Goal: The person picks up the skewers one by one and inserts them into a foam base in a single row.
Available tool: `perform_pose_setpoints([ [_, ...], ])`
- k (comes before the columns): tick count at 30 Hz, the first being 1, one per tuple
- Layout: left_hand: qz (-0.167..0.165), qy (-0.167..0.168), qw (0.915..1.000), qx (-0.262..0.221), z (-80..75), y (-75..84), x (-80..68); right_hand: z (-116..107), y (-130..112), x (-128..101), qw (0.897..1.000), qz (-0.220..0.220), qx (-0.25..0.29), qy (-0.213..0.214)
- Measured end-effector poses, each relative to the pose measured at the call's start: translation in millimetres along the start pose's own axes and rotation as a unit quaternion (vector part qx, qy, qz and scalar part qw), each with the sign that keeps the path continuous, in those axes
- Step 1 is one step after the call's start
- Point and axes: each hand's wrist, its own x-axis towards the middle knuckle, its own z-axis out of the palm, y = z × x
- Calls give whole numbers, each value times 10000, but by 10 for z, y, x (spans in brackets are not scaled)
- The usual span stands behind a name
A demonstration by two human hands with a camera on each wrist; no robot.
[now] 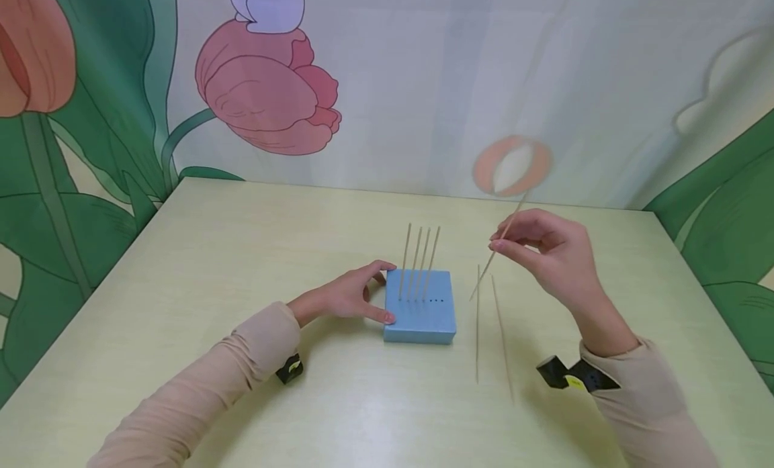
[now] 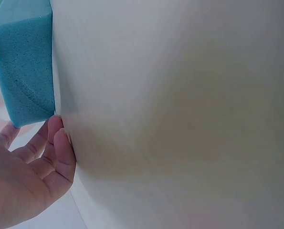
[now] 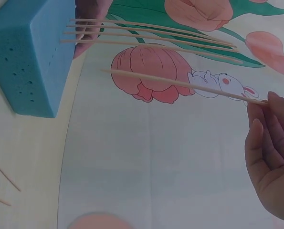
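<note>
A blue foam block (image 1: 420,323) stands on the table, with several thin wooden skewers (image 1: 414,260) upright in a row of holes. A few bare holes continue the row to the right. My left hand (image 1: 351,293) holds the block at its left side, thumb at the near corner and a finger at the far one. In the left wrist view the other fingers curl beside the foam (image 2: 27,71). Between thumb and fingertips, my right hand (image 1: 553,253) pinches another skewer (image 1: 514,216), slanted, its lower end right of the block. The right wrist view shows this skewer (image 3: 180,85) apart from the foam.
Two loose skewers (image 1: 478,340) lie on the table (image 1: 242,253) to the right of the block, below the right hand. A printed curtain (image 1: 411,105) with flowers hangs behind the table's far edge. Dark wrist cameras (image 1: 568,375) sit at both sleeves.
</note>
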Motion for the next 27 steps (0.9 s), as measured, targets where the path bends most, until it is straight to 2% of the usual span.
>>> perform_pose_setpoints([
  [5,-54,4,10000,41,2,-6,12,93,9,56,9995,159,258,23],
  [10,-25,31,10000,45,-3,-1,11,194,51,84,9986,72,519,-48],
  [17,-2,18,10000,49,-8,6,6,311,125,97,9992,-3,371,-150],
  [27,-65,4,10000,-1,-4,6,3,432,221,94,9987,53,462,-220],
])
